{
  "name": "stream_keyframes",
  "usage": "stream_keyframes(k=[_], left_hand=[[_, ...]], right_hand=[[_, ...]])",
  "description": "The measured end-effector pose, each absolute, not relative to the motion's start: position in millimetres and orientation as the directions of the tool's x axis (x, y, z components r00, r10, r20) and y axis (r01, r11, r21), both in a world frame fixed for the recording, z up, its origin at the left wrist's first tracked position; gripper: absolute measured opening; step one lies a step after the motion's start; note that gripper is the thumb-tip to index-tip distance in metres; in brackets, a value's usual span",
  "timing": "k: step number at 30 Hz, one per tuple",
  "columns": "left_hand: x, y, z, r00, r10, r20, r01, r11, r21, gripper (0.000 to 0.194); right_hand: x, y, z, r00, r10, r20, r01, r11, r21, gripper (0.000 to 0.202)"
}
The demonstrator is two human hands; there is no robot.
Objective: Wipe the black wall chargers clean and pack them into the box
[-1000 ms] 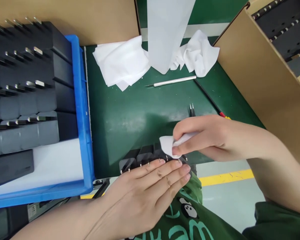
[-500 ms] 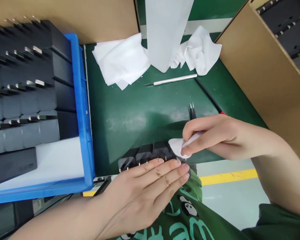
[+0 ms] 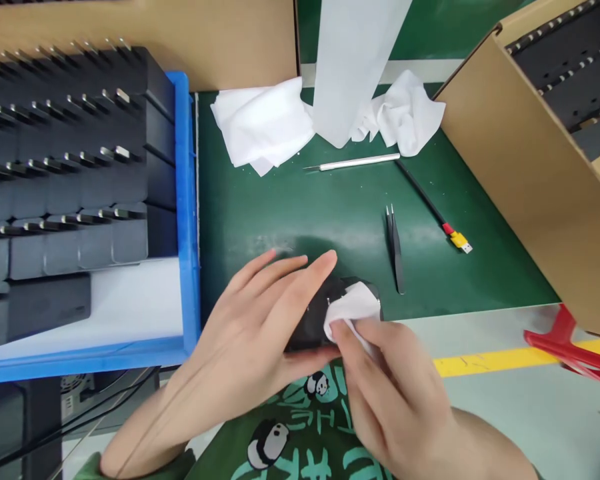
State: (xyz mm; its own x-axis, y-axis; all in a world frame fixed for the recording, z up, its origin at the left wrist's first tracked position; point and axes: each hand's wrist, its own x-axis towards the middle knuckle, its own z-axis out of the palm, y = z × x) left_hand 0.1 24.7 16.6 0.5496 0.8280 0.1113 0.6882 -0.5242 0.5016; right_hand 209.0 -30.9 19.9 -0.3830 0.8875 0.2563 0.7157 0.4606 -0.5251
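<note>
- Two bare hands meet at one dark pronged piece [image 3: 307, 330], located at the near edge of the surface [image 3: 290, 207], close in front of the green shirt [image 3: 305, 440]. Whether it rests there or is lifted a little, I cannot tell.
- From the left hand [image 3: 245, 333], the piece lies to the right, in the gap between forefinger and thumb: forefinger stretched out past the far side, thumb along the near side. These fingers are spread; whether they press on the piece does not show.
- From the right hand [image 3: 405, 400], it lies ahead and to the left. The fingers here pinch a white cloth [image 3: 355, 303], whose loose part lies over the right portion of the piece.
- Long axis: what shows runs broadly sideways, slanting away toward the right; both ends are partly covered, so the true direction is uncertain.
- Nearer hand: the left, which reaches around the piece; the right meets it with cloth between.
- Tweezers [image 3: 395, 257] lie just beyond and to the right, points away from the person, apart from both hands.
- Left of the left hand stands a blue tray [image 3: 186, 200] with rows of similar dark pieces [image 3: 160, 167].
</note>
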Motion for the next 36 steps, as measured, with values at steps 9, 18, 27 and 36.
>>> stream_keyframes(k=[9,18,27,36], left_hand=[[2,28,9,0.552,0.827,0.106,0.675,-0.518,0.525,0.073],[5,30,8,0.539,0.836,0.1,0.67,-0.498,0.55,0.08],[6,31,11,0.514,0.854,0.084,0.687,-0.468,0.556,0.086],[5,30,10,0.539,0.841,0.05,0.683,-0.472,0.557,0.09]], right_hand=[[182,-34,12,-0.475,0.819,0.323,0.839,0.532,-0.116,0.037],[247,24,65,-0.425,0.893,0.15,0.467,0.358,-0.808,0.036],[228,135,10,-0.925,0.38,0.022,0.05,0.178,-0.983,0.028],[233,136,17,-0.869,0.468,0.164,0.082,0.462,-0.883,0.035]])
